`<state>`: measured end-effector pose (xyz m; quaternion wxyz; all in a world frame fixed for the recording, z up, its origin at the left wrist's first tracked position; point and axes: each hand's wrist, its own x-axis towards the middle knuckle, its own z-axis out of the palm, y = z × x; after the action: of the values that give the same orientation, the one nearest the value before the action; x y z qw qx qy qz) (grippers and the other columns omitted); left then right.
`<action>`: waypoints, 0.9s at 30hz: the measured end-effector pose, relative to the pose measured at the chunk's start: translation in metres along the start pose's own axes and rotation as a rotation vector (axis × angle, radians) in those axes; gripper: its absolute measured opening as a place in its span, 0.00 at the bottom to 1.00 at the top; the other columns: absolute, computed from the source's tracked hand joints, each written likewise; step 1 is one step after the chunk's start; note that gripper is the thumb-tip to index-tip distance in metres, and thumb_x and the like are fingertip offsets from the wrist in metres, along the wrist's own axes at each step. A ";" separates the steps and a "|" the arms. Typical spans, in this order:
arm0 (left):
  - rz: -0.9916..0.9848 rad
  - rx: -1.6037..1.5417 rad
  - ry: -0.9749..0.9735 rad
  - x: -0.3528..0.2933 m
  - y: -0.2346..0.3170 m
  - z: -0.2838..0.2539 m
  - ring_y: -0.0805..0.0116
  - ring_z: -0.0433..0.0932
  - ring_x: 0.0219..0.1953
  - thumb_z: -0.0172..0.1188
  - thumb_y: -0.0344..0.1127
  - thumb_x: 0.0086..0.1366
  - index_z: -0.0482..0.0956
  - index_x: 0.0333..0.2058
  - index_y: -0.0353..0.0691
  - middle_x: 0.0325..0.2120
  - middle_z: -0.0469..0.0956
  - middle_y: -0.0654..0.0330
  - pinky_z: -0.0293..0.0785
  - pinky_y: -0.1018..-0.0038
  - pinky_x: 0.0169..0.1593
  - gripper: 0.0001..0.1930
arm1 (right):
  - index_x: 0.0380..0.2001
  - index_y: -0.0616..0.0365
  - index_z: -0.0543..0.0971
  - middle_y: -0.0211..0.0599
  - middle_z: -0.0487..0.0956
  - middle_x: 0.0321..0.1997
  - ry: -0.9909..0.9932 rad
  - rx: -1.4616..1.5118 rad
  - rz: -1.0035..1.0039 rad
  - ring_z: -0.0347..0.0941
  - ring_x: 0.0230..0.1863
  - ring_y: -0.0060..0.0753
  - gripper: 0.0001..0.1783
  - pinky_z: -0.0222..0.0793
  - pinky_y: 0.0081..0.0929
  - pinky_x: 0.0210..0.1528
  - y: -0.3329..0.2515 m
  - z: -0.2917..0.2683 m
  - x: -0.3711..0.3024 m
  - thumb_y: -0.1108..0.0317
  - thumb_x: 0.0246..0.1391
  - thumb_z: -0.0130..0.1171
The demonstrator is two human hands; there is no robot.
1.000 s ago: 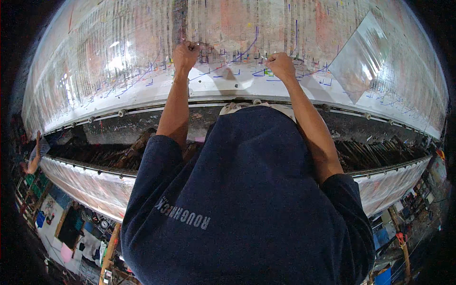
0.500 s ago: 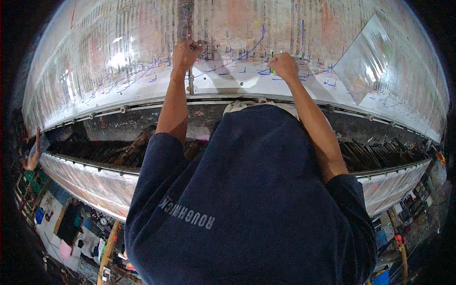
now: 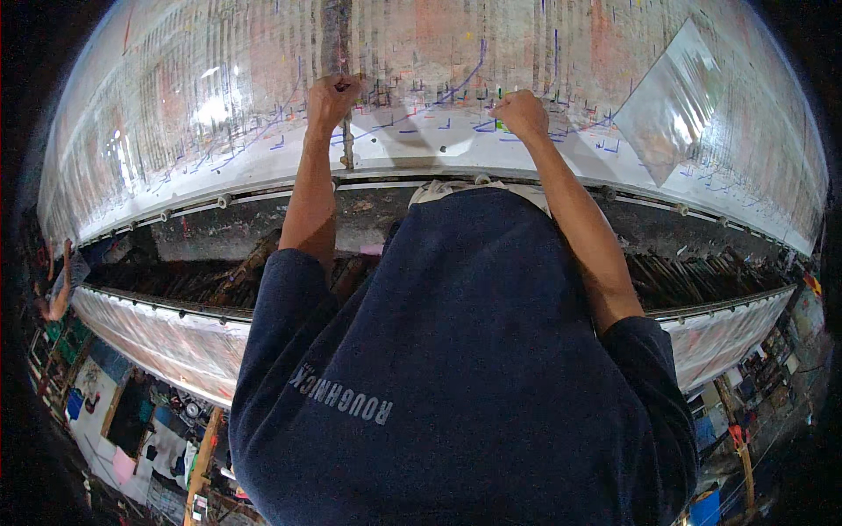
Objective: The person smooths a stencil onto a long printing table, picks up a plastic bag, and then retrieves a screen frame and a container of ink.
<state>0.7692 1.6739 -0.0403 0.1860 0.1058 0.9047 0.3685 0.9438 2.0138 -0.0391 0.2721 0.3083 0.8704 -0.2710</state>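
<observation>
Both my arms reach forward over a long, pale table (image 3: 263,167) streaked with grey, red and blue marks. My left hand (image 3: 331,98) is closed, fingers pinched together, above a dark strip that crosses the table. To the right, my right hand (image 3: 524,114) is also closed, knuckles up, over blue and green corner marks. Whatever the fingers hold, if anything, is too small or too clear to make out. A shadow falls on the table between the hands. Farther right lies a shiny clear sheet (image 3: 671,105), set at a slant.
A rail with small round knobs (image 3: 224,201) runs along the table's near edge. Behind me is a second marked table (image 3: 167,337), with a dark gap and slats between the two. At the far left, another person's arm (image 3: 61,294) shows. Tools and wooden posts (image 3: 203,451) stand lower left.
My left hand has shifted a little to the left, widening the distance between my hands. My right hand has moved slightly up and stays closed. The clear sheet looks unmoved on the table.
</observation>
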 end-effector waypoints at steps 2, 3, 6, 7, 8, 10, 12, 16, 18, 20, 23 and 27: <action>-0.187 0.096 0.081 -0.004 0.007 0.015 0.53 0.86 0.39 0.73 0.44 0.54 0.88 0.34 0.37 0.31 0.87 0.49 0.80 0.59 0.47 0.16 | 0.38 0.52 0.88 0.45 0.86 0.45 -0.074 0.006 0.001 0.83 0.50 0.50 0.18 0.77 0.48 0.53 0.001 -0.001 0.002 0.52 0.49 0.69; -0.137 0.170 0.150 -0.006 0.012 0.024 0.49 0.84 0.43 0.73 0.44 0.54 0.88 0.35 0.37 0.35 0.86 0.47 0.77 0.56 0.51 0.16 | 0.38 0.52 0.88 0.45 0.86 0.45 -0.077 0.009 0.000 0.83 0.50 0.50 0.18 0.77 0.48 0.53 0.001 -0.001 0.003 0.52 0.49 0.69; -0.224 0.212 0.314 -0.018 0.036 0.059 0.31 0.67 0.62 0.73 0.39 0.53 0.81 0.42 0.34 0.54 0.74 0.34 0.63 0.42 0.64 0.21 | 0.38 0.51 0.88 0.45 0.86 0.45 -0.072 0.011 0.003 0.83 0.50 0.50 0.17 0.77 0.48 0.53 0.001 -0.003 0.002 0.52 0.49 0.69; -0.259 0.223 0.341 -0.021 0.042 0.066 0.30 0.65 0.63 0.74 0.39 0.52 0.80 0.43 0.32 0.55 0.72 0.34 0.62 0.41 0.63 0.23 | 0.38 0.50 0.88 0.45 0.86 0.45 -0.067 0.004 0.008 0.83 0.50 0.50 0.17 0.77 0.48 0.53 0.000 -0.003 0.001 0.52 0.48 0.69; -0.295 0.233 0.371 -0.022 0.046 0.071 0.29 0.62 0.63 0.74 0.38 0.51 0.78 0.44 0.31 0.57 0.69 0.34 0.62 0.40 0.63 0.25 | 0.38 0.49 0.89 0.45 0.87 0.45 -0.071 -0.002 0.027 0.83 0.50 0.50 0.17 0.77 0.49 0.53 -0.001 -0.004 0.000 0.52 0.48 0.69; -0.310 0.237 0.414 -0.021 0.049 0.072 0.32 0.70 0.60 0.76 0.36 0.49 0.75 0.47 0.27 0.52 0.74 0.34 0.66 0.41 0.61 0.29 | 0.38 0.49 0.89 0.44 0.87 0.45 -0.056 -0.020 0.022 0.83 0.50 0.49 0.18 0.77 0.49 0.52 -0.003 -0.005 -0.003 0.50 0.48 0.70; -0.281 0.160 0.334 -0.014 0.044 0.064 0.37 0.77 0.54 0.75 0.37 0.51 0.79 0.46 0.30 0.46 0.80 0.37 0.71 0.44 0.58 0.26 | 0.38 0.50 0.89 0.44 0.87 0.45 -0.059 -0.017 0.021 0.83 0.50 0.50 0.19 0.78 0.49 0.52 -0.006 -0.008 -0.006 0.50 0.48 0.71; -0.310 0.255 0.191 0.005 0.024 0.043 0.45 0.85 0.42 0.73 0.43 0.53 0.88 0.39 0.42 0.35 0.86 0.47 0.79 0.52 0.49 0.17 | 0.40 0.54 0.88 0.46 0.86 0.46 -0.083 -0.016 0.014 0.83 0.50 0.50 0.21 0.78 0.50 0.52 -0.009 -0.012 -0.009 0.50 0.48 0.71; -0.320 0.254 0.194 0.008 0.015 0.037 0.46 0.85 0.42 0.72 0.47 0.54 0.90 0.36 0.48 0.34 0.87 0.51 0.79 0.56 0.48 0.13 | 0.40 0.54 0.88 0.46 0.86 0.46 -0.075 -0.017 0.032 0.83 0.50 0.50 0.22 0.78 0.50 0.51 -0.009 -0.012 -0.009 0.50 0.48 0.71; -0.375 0.248 0.174 0.009 0.010 0.034 0.50 0.86 0.40 0.72 0.51 0.54 0.91 0.36 0.52 0.33 0.88 0.55 0.80 0.60 0.46 0.14 | 0.40 0.55 0.88 0.46 0.86 0.46 -0.064 0.020 0.072 0.83 0.50 0.50 0.23 0.78 0.50 0.51 -0.009 -0.010 -0.008 0.49 0.48 0.71; -0.316 0.149 0.164 0.006 0.006 0.031 0.58 0.86 0.32 0.74 0.53 0.55 0.91 0.34 0.44 0.28 0.87 0.55 0.79 0.63 0.39 0.18 | 0.40 0.56 0.87 0.47 0.86 0.47 -0.052 0.000 0.068 0.83 0.50 0.50 0.23 0.78 0.49 0.52 -0.007 -0.005 -0.006 0.48 0.49 0.71; -0.373 0.048 0.159 0.004 0.010 0.028 0.56 0.86 0.35 0.75 0.52 0.53 0.92 0.35 0.48 0.30 0.88 0.56 0.79 0.61 0.42 0.16 | 0.32 0.49 0.90 0.41 0.88 0.36 0.005 0.020 0.085 0.84 0.41 0.45 0.15 0.76 0.43 0.47 -0.008 -0.002 -0.004 0.54 0.43 0.75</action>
<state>0.7780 1.6993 -0.0529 0.1762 -0.0885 0.9290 0.3131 0.9405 2.0087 -0.0328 0.2783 0.3482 0.8544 -0.2671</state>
